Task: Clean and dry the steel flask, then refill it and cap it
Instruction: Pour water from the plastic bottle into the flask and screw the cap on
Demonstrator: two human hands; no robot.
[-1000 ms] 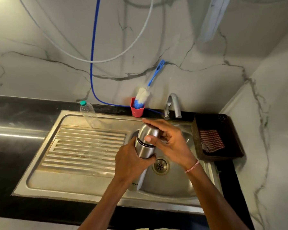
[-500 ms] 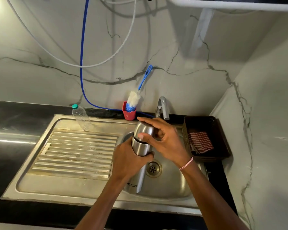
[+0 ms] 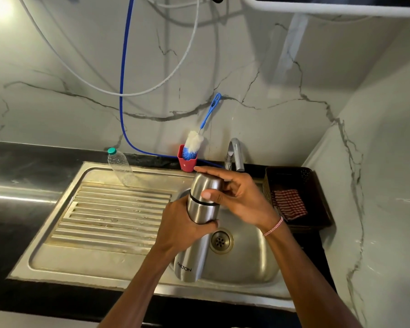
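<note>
Centre of frame: the flask (image 3: 200, 210) is held upright, leaning slightly, above the sink (image 3: 246, 261), its base over the basin's near left edge. The left hand (image 3: 178, 230) is wrapped round the flask's middle, thumb across the front. The right hand (image 3: 244, 197) is curled over the cap (image 3: 205, 185), with the thumb pressed on the cap's near side just above the dark seam; the cap sits on the flask.

The drain lies open just right of the flask. The ribbed drainboard (image 3: 109, 209) to the left offers open room; a plastic bottle (image 3: 121, 169) lies at its far edge. Behind the flask, a red cup (image 3: 187, 163) holding a brush (image 3: 194, 143) and the tap (image 3: 234, 155) stand near the wall. To the right, a dark basket (image 3: 322, 185) with a checked cloth (image 3: 289, 203) sits on the table (image 3: 21, 185), close against the side wall.
</note>
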